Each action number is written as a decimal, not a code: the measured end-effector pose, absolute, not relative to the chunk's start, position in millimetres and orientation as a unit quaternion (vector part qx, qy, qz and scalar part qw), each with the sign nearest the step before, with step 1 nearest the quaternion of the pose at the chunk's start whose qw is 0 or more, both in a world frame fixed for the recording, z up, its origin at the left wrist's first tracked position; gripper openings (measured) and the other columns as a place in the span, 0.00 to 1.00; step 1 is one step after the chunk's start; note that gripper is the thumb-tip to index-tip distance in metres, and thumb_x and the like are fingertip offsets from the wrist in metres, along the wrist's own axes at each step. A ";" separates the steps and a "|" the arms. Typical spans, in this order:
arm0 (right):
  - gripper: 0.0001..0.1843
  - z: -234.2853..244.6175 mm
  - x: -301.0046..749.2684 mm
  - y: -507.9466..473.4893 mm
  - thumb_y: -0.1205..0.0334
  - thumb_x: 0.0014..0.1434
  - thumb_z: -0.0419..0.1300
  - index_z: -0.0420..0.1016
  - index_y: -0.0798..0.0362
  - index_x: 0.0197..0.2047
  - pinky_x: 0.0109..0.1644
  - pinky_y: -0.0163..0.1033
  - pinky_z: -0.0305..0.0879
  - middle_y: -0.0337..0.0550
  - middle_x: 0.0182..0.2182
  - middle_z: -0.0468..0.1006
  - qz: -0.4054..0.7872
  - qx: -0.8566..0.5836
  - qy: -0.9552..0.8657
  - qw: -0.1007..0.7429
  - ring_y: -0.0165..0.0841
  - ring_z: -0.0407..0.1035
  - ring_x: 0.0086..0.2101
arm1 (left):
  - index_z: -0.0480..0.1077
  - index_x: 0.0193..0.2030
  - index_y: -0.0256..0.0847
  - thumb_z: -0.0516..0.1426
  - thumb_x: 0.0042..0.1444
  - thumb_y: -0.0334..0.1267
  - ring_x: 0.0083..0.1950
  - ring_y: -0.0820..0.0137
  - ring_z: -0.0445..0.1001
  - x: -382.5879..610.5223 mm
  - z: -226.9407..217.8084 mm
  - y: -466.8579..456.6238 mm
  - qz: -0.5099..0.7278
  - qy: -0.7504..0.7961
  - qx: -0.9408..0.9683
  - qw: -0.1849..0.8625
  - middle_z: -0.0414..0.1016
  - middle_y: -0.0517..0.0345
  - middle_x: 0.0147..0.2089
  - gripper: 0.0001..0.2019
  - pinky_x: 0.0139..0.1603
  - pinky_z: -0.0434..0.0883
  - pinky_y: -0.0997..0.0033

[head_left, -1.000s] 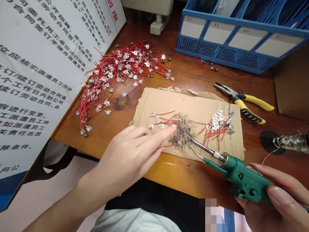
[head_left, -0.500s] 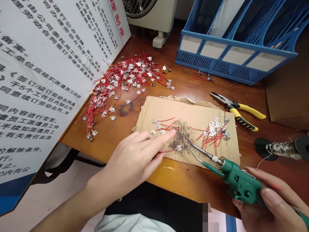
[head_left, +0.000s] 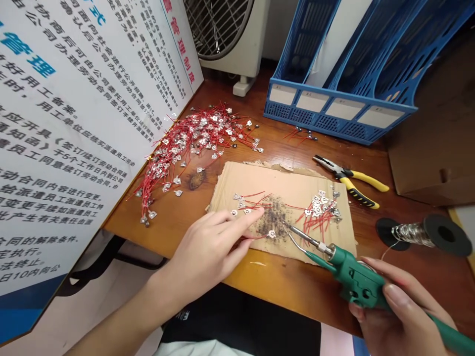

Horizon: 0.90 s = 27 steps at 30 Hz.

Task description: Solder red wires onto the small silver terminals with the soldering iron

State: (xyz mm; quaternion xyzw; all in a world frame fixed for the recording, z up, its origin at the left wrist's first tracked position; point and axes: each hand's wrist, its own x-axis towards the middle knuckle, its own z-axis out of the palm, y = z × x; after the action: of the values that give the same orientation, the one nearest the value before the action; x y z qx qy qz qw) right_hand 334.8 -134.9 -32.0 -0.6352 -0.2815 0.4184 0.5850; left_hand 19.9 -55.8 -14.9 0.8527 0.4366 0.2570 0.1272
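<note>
Head view shows me a small metal contact plate (head_left: 272, 234) close to the near edge of the cardboard (head_left: 256, 175), on a dark-speckled patch. Its red wire (head_left: 261, 237) runs left to the thumb of the left hand (head_left: 213, 249); I cannot tell whether that hand pinches it, but its place suggests steadying the part away from heat. The right hand (head_left: 408, 306) grasps a green soldering gun (head_left: 363, 279), tip just right of the plate and apart from it, the curved feed tube (head_left: 297, 242) presumably angled to bring solder there. I take the cardboard as a shield for the desk (head_left: 260, 272). Past its right edge lies a solder spool (head_left: 411, 235), probably there to feed the gun; near its far right corner, pliers (head_left: 345, 175). Wired plates (head_left: 196, 131) heap along the desk's left edge, clear of the hot tip.
</note>
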 end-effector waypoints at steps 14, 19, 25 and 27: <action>0.20 -31.3 325.3 -125.7 0.46 0.54 0.86 0.96 0.51 0.42 0.17 0.34 0.70 0.48 0.26 0.82 0.420 -0.584 -0.272 0.639 0.35 0.73 0.19 | 0.76 0.75 0.43 0.65 0.76 0.29 0.44 0.70 0.83 21.1 -31.4 -51.3 0.337 0.408 0.835 0.149 0.90 0.60 0.45 0.23 0.43 0.81 0.75; 0.17 -35.2 327.2 -124.3 0.49 0.57 0.84 0.95 0.51 0.43 0.18 0.34 0.69 0.47 0.25 0.81 0.425 -0.564 -0.271 0.654 0.35 0.72 0.19 | 0.77 0.72 0.42 0.66 0.75 0.29 0.45 0.71 0.85 22.7 -31.8 -51.2 0.354 0.412 0.823 0.164 0.91 0.60 0.46 0.21 0.44 0.81 0.75; 0.16 -38.7 327.1 -122.8 0.50 0.59 0.80 0.94 0.51 0.45 0.20 0.31 0.67 0.43 0.26 0.80 0.422 -0.550 -0.243 0.679 0.31 0.70 0.20 | 0.76 0.74 0.44 0.65 0.73 0.28 0.47 0.68 0.86 22.3 -34.1 -50.7 0.333 0.420 0.825 0.178 0.92 0.61 0.46 0.25 0.53 0.83 0.68; 0.16 -38.1 326.4 -121.3 0.50 0.59 0.79 0.93 0.51 0.45 0.19 0.31 0.66 0.43 0.28 0.81 0.423 -0.545 -0.241 0.683 0.30 0.70 0.20 | 0.76 0.75 0.44 0.65 0.73 0.29 0.50 0.66 0.86 22.5 -33.1 -50.1 0.323 0.425 0.825 0.186 0.92 0.61 0.46 0.26 0.55 0.83 0.66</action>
State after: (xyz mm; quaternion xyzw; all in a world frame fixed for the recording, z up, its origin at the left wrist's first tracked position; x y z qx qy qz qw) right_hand 326.4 -121.3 -38.1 -0.5451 -0.2409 0.4226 0.6829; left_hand 22.5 -50.1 -33.1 0.8250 0.4247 0.3229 0.1864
